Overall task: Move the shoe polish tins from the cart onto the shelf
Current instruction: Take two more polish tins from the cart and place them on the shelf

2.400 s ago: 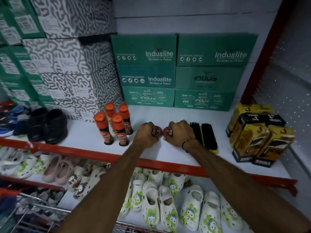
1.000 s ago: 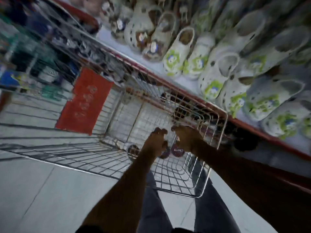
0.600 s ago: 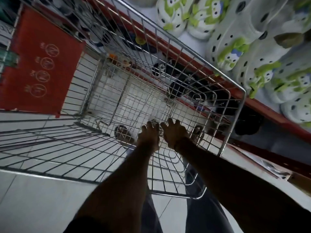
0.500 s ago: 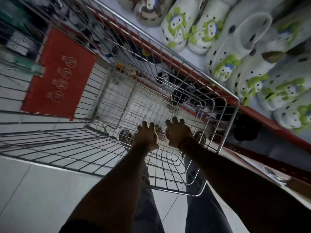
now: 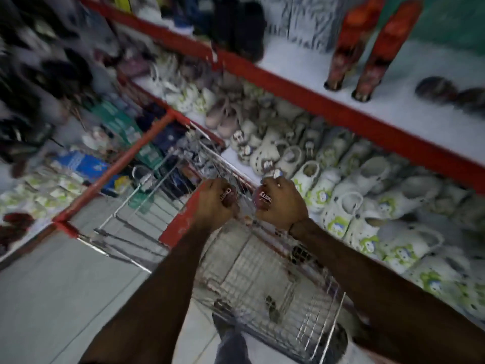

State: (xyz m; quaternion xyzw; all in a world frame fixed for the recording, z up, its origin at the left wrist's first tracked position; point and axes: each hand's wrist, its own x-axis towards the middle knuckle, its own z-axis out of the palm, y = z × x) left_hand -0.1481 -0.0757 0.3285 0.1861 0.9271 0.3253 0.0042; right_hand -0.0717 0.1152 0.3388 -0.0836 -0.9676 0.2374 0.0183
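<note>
I saw both hands fisted above the wire cart [image 5: 275,279]: left hand [image 5: 216,203] gripped one shoe polish tin [image 5: 227,196], right hand [image 5: 279,203] another tin [image 5: 263,198]. Two tins [image 5: 451,94] sat on the shelf [image 5: 301,101].

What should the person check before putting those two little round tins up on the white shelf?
1. Left hand closed around a small round dark red shoe polish tin: ok.
2. Right hand closed around a second round dark red tin: ok.
3. Both tins lifted clear of the silver wire cart: ok.
4. Bare spot on the white shelf with the red front edge: ok.
5. Tall orange-capped bottles out of the way: cannot tell.
6. Lids tight: cannot tell.
</note>
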